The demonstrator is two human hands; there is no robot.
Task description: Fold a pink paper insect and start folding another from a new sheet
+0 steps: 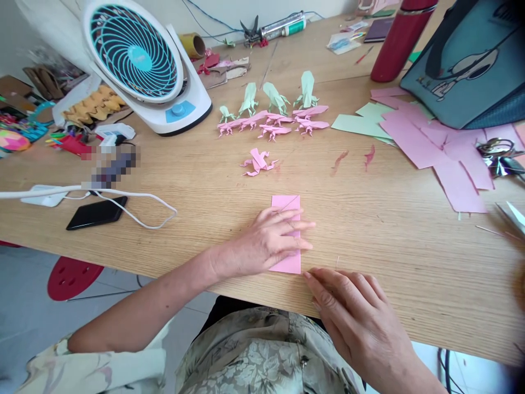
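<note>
A pink paper rectangle [287, 265] lies on the wooden table close to its front edge, with a faint diagonal crease near its top. Spread across the middle of the paper, my left hand [274, 241] rests flat with its fingers apart, pointing right. My right hand [353, 306] is at the table edge, its index fingertip by the paper's lower right corner. Its fingers lie together, stretched forward, and I see nothing held in them. Beyond the paper sits a pink folded paper frog [259, 162]. Farther back stand several pink and green folded paper figures [274, 131].
A white and blue fan [139, 60] stands at the back left. A black phone [97, 212] and white cable lie left. Pink and green paper sheets [414, 137], a blue bag [471, 65] and a red flask [400, 44] are on the right, with scissors [512, 216] at the edge.
</note>
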